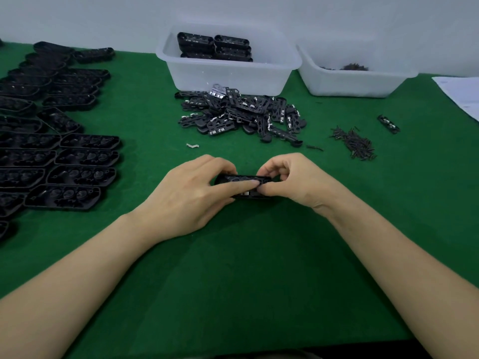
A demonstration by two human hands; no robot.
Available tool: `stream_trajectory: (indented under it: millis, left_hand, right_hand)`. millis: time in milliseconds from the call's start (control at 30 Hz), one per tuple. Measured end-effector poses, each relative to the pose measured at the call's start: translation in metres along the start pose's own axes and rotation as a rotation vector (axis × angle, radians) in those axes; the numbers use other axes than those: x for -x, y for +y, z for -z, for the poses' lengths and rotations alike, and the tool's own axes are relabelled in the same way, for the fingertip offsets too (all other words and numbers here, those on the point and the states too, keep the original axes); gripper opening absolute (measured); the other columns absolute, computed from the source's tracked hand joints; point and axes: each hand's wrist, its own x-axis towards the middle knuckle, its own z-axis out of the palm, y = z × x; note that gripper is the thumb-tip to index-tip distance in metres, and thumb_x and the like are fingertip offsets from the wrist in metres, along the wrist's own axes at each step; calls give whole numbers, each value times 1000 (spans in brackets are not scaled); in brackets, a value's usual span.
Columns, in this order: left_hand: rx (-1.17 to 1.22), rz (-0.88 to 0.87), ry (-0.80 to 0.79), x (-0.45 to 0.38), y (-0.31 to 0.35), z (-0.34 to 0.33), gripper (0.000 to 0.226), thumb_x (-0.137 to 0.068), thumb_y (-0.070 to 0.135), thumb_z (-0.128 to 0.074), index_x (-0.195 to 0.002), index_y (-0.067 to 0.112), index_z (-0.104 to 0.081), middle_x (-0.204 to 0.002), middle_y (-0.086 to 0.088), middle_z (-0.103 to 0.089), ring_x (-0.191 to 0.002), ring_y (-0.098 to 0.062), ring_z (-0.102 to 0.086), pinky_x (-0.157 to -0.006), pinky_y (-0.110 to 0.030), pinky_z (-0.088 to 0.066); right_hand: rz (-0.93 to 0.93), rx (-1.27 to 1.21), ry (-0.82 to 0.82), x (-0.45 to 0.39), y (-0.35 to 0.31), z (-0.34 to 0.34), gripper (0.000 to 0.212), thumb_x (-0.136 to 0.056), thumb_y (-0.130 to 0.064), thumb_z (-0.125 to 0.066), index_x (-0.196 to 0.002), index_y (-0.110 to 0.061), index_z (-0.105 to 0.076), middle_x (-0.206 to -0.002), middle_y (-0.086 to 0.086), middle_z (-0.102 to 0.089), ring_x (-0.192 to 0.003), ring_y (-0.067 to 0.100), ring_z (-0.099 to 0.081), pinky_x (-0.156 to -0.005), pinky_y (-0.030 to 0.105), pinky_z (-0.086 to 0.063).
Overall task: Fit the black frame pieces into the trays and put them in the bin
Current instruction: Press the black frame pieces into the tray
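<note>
A black tray (243, 180) lies on the green table in front of me, held from both ends. My left hand (193, 193) grips its left end, with a finger stretched across the top. Around the right end my right hand (290, 177) pinches with curled fingers. Whether a frame piece sits inside it is hidden by my fingers. A pile of black frame pieces (241, 115) with metal tabs lies beyond my hands. Behind the pile stands a clear plastic bin (228, 73) with stacked black trays (215, 46) inside. Several empty black trays (51, 141) cover the table's left side.
A second clear bin (355, 81) with dark small parts stands at the back right. A heap of dark screws (355, 143) lies to the right, a lone frame piece (388, 124) beyond it. White paper (461, 94) sits at the right edge. A small metal clip (192, 145) lies loose.
</note>
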Motion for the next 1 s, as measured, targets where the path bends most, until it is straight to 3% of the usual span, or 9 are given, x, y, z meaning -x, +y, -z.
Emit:
stream_trajectory:
  millis: [200, 333, 633, 867, 1000]
  left_hand:
    - [-59, -30, -63, -2, 1, 3, 37, -94, 20, -41, -127, 22, -58, -101, -16, -57, -83, -30, -53, -62, -39, -48]
    - [-73, -23, -80, -2, 3, 3, 38, -93, 19, -41, -127, 22, -58, -100, -17, -57, -83, -31, -54, -60, -39, -49]
    - [-69, -17, -62, -3, 4, 2, 34, -92, 19, -47, -124, 21, -61, -98, -16, -59, -80, -31, -55, -59, -40, -49]
    - [-69, -28, -47, -1, 2, 2, 32, -93, 25, -48, -121, 20, -63, -99, -14, -61, -80, -30, -57, -60, -42, -49]
    - [-80, -44, -44, -3, 3, 1, 35, -95, 21, -43, -126, 26, -58, -99, -16, -59, -81, -30, -56, -61, -41, -49]
  right_hand:
    - [8, 8, -18, 2, 1, 2, 18, -74, -6, -71, -83, -19, -62, -75, -8, -57, -44, -13, -46, -45, 5, -33]
    - [34, 77, -2, 5, 7, -1, 19, -78, -19, -70, -84, -32, -58, -84, -12, -57, -59, 0, -39, -58, 21, -27]
    - [64, 85, -5, 6, 10, -2, 18, -78, -25, -70, -83, -36, -57, -83, -15, -54, -67, 5, -35, -66, 25, -27]
    - [34, 47, -19, 5, 4, 1, 19, -76, -16, -71, -79, -30, -59, -72, -15, -52, -53, 1, -37, -58, 19, -27]
    - [30, 16, -46, 4, 2, 2, 23, -77, -3, -69, -80, -23, -58, -73, -8, -52, -42, -11, -42, -43, 5, -31]
